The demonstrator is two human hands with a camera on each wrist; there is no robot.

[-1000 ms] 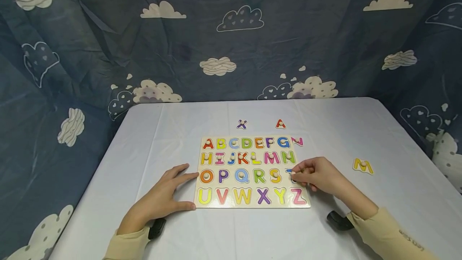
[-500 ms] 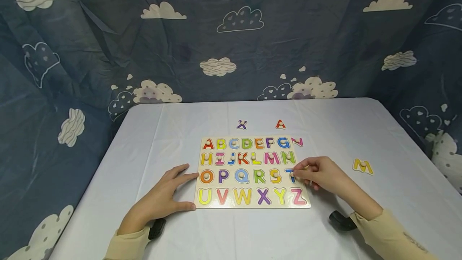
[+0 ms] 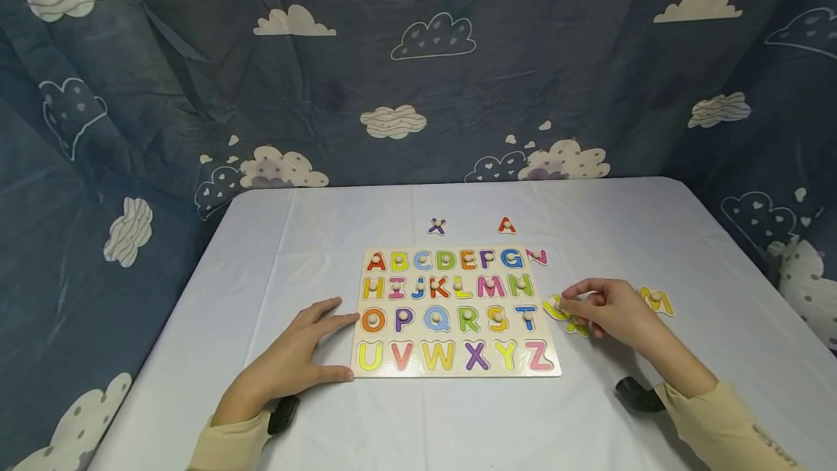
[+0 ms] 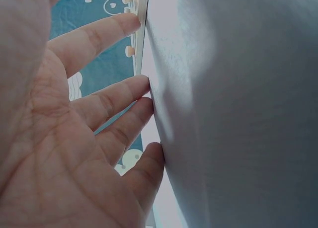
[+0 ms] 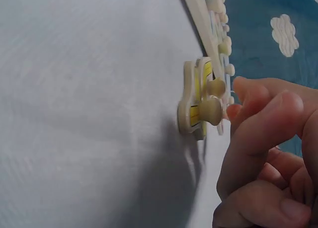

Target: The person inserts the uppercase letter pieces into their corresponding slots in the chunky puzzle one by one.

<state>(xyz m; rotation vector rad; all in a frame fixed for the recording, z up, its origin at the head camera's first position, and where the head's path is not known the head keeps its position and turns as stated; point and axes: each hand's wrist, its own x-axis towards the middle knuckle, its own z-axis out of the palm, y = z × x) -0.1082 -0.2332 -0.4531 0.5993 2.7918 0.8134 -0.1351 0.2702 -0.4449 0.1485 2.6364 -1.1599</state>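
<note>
A wooden alphabet puzzle board (image 3: pixel 418 338) lies on the white cloth in the head view. My left hand (image 3: pixel 284 355), fingers spread, touches its left edge with index finger and thumb. Knobbed letters fill the upper three rows, including a blue letter T (image 3: pixel 525 310). Flat U, V, W, X, Y and Z shapes without knobs line the bottom row. Just right of the board, my right hand (image 3: pixel 604 311) has its loosely bent fingertips close to a yellow U piece (image 3: pixel 552 310). A yellow Y piece (image 3: pixel 577 328) sits beside it. Both knobs (image 5: pixel 211 112) show uncovered in the right wrist view.
Beyond the board lie a purple X piece (image 3: pixel 437 226) and a red A piece (image 3: pixel 506 225). A pink N-like piece (image 3: pixel 536 257) sits at the board's upper right corner. Behind the right hand is a yellow M piece (image 3: pixel 657 301). Dark cloud-patterned cloth (image 3: pixel 366 71) hangs behind the table.
My right hand has let go of the blue T, which now lies level in the board, and has moved right to the yellow pieces. My left hand has not moved.
</note>
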